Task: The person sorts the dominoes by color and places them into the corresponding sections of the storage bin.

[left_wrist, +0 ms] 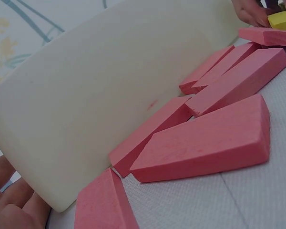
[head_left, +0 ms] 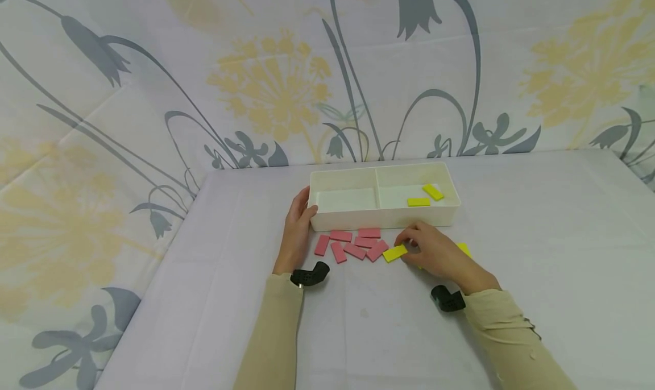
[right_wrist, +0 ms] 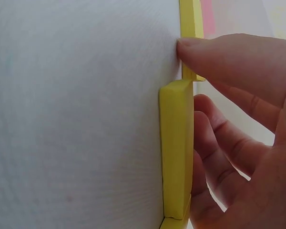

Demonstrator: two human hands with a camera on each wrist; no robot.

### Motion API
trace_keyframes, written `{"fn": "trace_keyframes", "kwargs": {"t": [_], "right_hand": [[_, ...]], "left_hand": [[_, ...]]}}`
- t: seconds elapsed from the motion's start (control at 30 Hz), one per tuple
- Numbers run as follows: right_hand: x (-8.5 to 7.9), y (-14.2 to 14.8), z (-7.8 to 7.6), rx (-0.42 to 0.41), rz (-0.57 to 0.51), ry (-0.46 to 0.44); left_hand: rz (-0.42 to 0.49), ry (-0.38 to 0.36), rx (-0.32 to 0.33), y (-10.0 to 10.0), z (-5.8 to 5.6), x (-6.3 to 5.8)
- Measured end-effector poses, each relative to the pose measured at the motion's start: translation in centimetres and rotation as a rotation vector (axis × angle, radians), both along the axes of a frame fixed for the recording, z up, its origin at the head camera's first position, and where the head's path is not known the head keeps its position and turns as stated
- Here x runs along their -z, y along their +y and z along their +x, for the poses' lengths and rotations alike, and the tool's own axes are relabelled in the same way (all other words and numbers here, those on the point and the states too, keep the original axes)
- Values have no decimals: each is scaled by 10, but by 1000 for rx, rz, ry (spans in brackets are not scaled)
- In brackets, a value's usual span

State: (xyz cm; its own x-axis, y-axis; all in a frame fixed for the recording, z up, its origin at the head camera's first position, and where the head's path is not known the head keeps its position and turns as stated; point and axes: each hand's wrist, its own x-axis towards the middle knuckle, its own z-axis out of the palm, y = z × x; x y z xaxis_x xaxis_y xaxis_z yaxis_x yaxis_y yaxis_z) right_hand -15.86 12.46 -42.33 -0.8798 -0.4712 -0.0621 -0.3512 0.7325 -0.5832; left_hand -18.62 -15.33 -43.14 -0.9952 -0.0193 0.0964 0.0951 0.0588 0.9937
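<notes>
A white two-compartment box (head_left: 384, 219) stands on the table, and my left hand (head_left: 295, 233) grips its left end with the thumb at the rim. In the right compartment lie two yellow blocks (head_left: 418, 202). My right hand (head_left: 435, 252) pinches another flat yellow block (head_left: 394, 253) between thumb and fingers, in front of the box. More yellow blocks (right_wrist: 176, 148) lie close by the right hand, partly hidden under it in the head view. Several pink blocks (left_wrist: 205, 138) lie loosely grouped along the box's front wall, between the two hands.
A pale cloth (head_left: 358, 333) covers the table. Behind the table hangs a white curtain (head_left: 286, 83) printed with grey and yellow flowers. A divider (head_left: 377, 188) separates the box's two compartments. Each wrist carries a black camera (head_left: 310, 274).
</notes>
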Motion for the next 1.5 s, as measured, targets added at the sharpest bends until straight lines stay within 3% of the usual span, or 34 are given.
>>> {"fn": "trace_keyframes", "kwargs": {"t": [0.2, 0.37, 0.53, 0.77, 1.1, 1.4, 1.5], "right_hand": [[-1, 2, 0, -4, -37, -13], [-1, 3, -1, 1, -53, -26], [-1, 3, -2, 34, -60, -98], [-2, 3, -3, 53, -33, -166], [-1, 7, -5, 24, -35, -146], [-4, 11, -5, 80, -110, -139], [-3, 11, -5, 81, -119, -102]], "left_hand": [[-23, 12, 5, 3, 6, -11], [-1, 11, 2, 0, 0, 0], [-15, 26, -14, -2, -6, 11], [-15, 16, -9, -2, -5, 10], [1, 15, 12, 3, 7, -10], [21, 10, 18, 3, 6, -9], [29, 11, 3, 1, 0, 0]]}}
